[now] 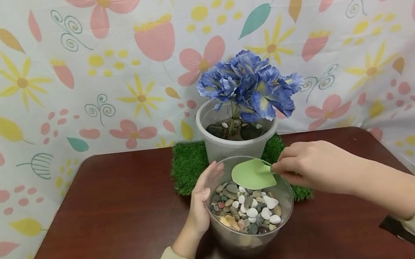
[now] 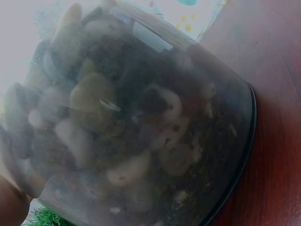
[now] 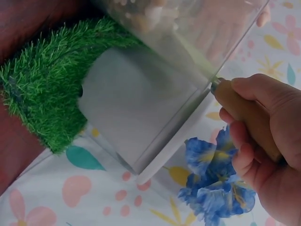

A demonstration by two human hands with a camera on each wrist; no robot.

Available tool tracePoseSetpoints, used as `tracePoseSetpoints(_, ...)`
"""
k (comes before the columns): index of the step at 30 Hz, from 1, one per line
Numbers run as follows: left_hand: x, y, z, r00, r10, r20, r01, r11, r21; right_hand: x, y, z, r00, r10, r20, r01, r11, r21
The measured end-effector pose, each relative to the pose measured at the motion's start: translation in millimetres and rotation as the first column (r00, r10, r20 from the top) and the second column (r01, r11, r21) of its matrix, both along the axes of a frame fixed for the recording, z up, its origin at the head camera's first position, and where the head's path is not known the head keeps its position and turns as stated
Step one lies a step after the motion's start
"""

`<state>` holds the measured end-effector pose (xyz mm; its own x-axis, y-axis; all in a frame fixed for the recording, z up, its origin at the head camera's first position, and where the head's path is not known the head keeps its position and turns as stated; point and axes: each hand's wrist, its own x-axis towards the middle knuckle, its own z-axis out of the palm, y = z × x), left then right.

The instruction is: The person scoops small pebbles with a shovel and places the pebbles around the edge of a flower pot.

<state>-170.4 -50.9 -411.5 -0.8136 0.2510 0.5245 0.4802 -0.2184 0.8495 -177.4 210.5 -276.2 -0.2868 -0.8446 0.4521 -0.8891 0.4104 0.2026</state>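
Note:
A clear plastic bucket (image 1: 231, 244) of mixed pebbles (image 1: 251, 213) stands at the middle of the table. My left hand (image 1: 198, 204) rests along its left side with fairly straight fingers, the thumb near the rim. In the right wrist view those fingers show pale through the clear wall. My right hand (image 1: 314, 166) grips a small garden trowel by its wooden handle (image 3: 249, 115). The trowel's light green blade (image 1: 254, 174) lies across the far part of the bucket's mouth, above the pebbles. The left wrist view looks through the bucket wall (image 2: 155, 141) at stones inside.
Just behind the bucket, a white pot (image 1: 227, 147) of blue artificial flowers (image 1: 251, 83) stands on a green turf mat (image 1: 189, 167). The dark red-brown table (image 1: 124, 226) ends at a flower-printed cloth (image 1: 130, 60) at the back.

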Motion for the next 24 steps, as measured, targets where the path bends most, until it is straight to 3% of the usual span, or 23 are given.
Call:
tracePoseSetpoints(8,-2.5,2.9,-0.9,1.0,-0.017,0.014,0.018,1.0,-0.022,9.9,-3.4,3.1,0.999,-0.052,0.005,0.052,0.998,0.036)
tracePoseSetpoints(17,0.2,0.3,-2.1,1.0,-0.01,0.014,0.01,1.0,-0.019,11.9,-4.1,3.8,0.997,-0.016,0.08,0.012,0.999,0.044)
tracePoseSetpoints(24,-1.6,0.0,0.2,0.999,-0.008,0.031,0.009,1.0,-0.014,8.3,-3.5,10.5,0.981,-0.042,0.188,0.027,0.996,0.082)
